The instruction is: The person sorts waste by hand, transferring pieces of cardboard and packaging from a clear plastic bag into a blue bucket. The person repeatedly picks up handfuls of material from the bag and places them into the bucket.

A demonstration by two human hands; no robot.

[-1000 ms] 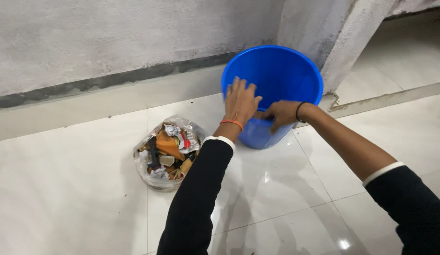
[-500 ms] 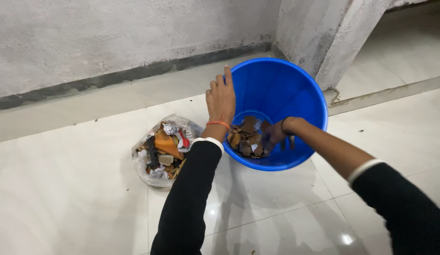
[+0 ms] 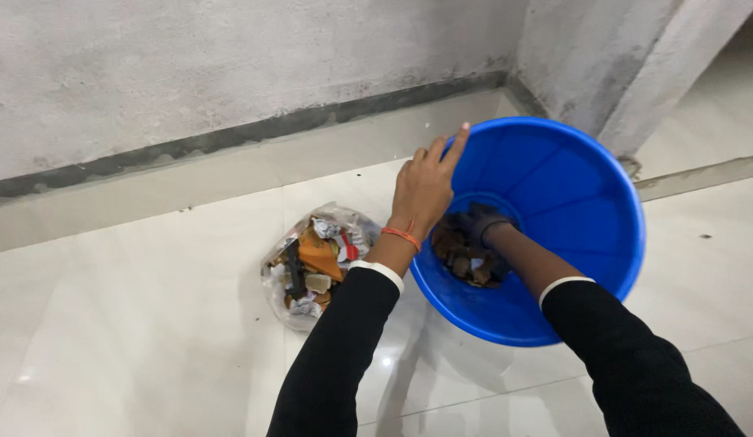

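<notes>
A blue plastic bucket [image 3: 583, 190] stands tilted toward me on the white tiled floor. Brown and white scraps [image 3: 461, 260] lie in its bottom. My left hand [image 3: 423, 190] grips the bucket's near-left rim, index finger stretched along the edge, an orange band on the wrist. My right hand [image 3: 483, 226] reaches down inside the bucket and rests among the scraps. It sits in shadow, so its fingers are hard to read. Both arms wear black sleeves with white cuffs.
A clear plastic bag [image 3: 316, 259] stuffed with mixed rubbish lies on the floor just left of the bucket. A rough grey wall [image 3: 231, 73] runs behind, and a concrete pillar [image 3: 619, 57] stands right behind the bucket.
The bucket has tipped toward me, showing its inside. My right hand has gone from the outer wall down into the scraps. My left hand stays on the rim.
</notes>
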